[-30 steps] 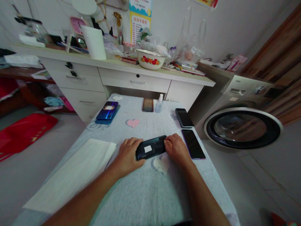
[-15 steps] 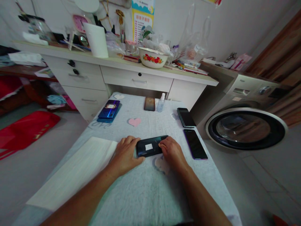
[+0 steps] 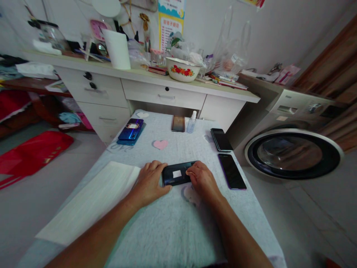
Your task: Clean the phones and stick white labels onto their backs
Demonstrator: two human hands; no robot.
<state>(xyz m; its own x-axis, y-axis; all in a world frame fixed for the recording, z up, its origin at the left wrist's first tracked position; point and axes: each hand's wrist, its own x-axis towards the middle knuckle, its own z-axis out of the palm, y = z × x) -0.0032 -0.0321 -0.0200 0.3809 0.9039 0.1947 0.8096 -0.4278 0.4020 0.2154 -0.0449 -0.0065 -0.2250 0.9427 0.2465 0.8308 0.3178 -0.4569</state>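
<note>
A dark smartphone [image 3: 178, 174] lies back up on the cloth-covered table, a small white label on its back. My left hand [image 3: 150, 182] grips its left end, thumb along the near edge and fingers at the far edge. Over the right part of the phone, my right hand [image 3: 202, 180] has its fingers pinched together and pressed against the back. Whatever those fingertips hold, if anything, is hidden. A folded white cloth or paper towel [image 3: 92, 203] lies beside my left forearm. To the right of my right hand rests a phone with a purple edge [image 3: 232, 171].
Stacked blue phones [image 3: 131, 130] lie at the far left of the table [image 3: 167, 230]. A clear spray bottle [image 3: 191, 123] stands at the back beside a blurred rectangular item [image 3: 178, 123]. More phones [image 3: 221, 139] sit at the right edge, near a washing machine [image 3: 292, 152].
My right hand has slid slightly left across the phone's back, fingers still pinched. My left hand keeps its grip. The whole view has shifted a little.
</note>
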